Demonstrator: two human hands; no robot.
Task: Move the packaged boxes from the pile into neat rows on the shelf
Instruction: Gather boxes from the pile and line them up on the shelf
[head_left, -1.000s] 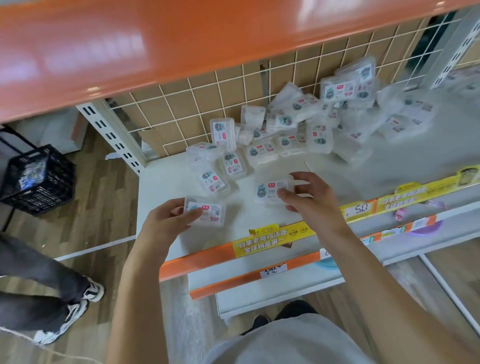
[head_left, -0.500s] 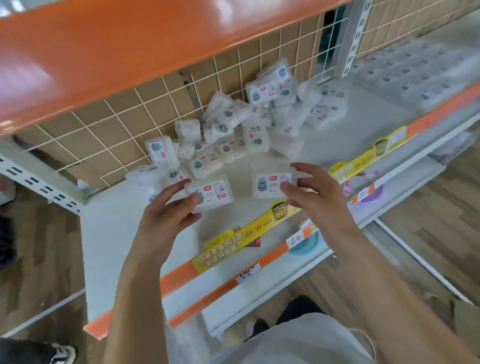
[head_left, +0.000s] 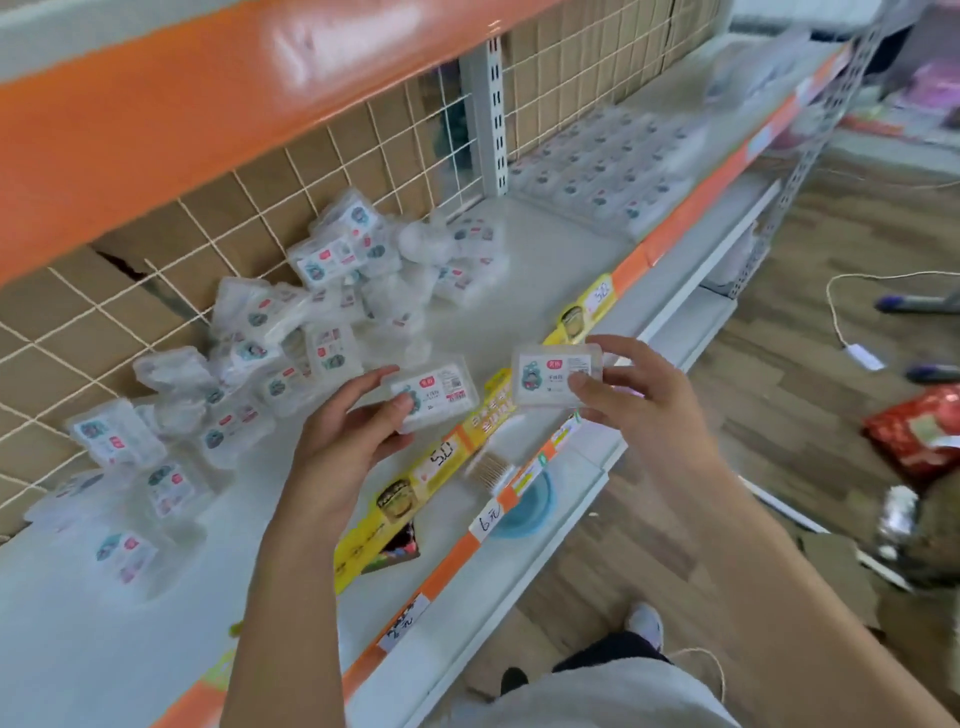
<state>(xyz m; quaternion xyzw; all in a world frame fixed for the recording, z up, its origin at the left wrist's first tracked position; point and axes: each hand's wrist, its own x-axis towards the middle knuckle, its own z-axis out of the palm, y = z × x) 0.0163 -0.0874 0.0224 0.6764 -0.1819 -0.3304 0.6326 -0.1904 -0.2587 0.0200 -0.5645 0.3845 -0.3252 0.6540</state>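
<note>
The left hand (head_left: 345, 434) grips 1 box (head_left: 434, 395); the right hand (head_left: 631, 397) pinches another box (head_left: 556, 374). The pile (head_left: 291, 332) lies beyond the left hand's fingers.

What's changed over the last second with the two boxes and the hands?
Both boxes have been lifted off the shelf and carried right, toward the neat rows. The left hand now grips its box, and the right hand still pinches the other box. The pile looks undisturbed.
</note>
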